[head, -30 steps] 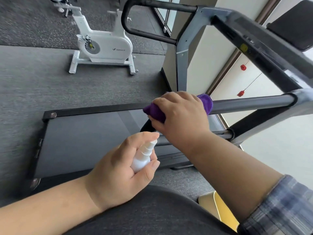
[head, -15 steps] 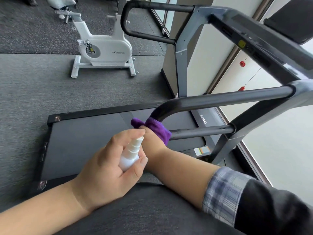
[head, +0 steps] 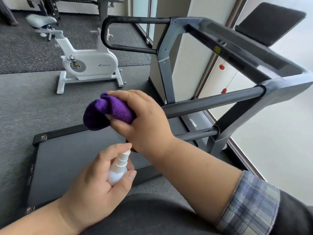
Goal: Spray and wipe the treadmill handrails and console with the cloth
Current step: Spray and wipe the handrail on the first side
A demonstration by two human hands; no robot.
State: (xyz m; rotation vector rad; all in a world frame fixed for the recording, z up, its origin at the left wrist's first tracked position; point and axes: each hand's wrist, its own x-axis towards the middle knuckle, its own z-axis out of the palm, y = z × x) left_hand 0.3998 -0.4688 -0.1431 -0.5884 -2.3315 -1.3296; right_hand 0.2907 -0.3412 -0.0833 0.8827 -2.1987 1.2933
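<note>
Purple cloth point(head: 108, 111) sits bunched in the right hand point(head: 145, 119), fingers clenched round it at the near handrail point(head: 211, 102); contact with the rail looks likely but is hidden. Left hand point(head: 94, 184) grasps the white spray bottle point(head: 118, 168) nearer the body

Cloth point(head: 108, 112) purple, fleecy nap, spray bottle point(head: 117, 172) smooth white plastic, handrail point(head: 211, 100) matt dark grip, floor point(head: 25, 102) rough grey carpet

The right hand point(head: 145, 119) grips a bunched purple cloth point(head: 108, 111) at the near end of the treadmill's handrail point(head: 211, 102). The left hand point(head: 94, 187) holds a white spray bottle point(head: 118, 168), forefinger on its nozzle.
</note>
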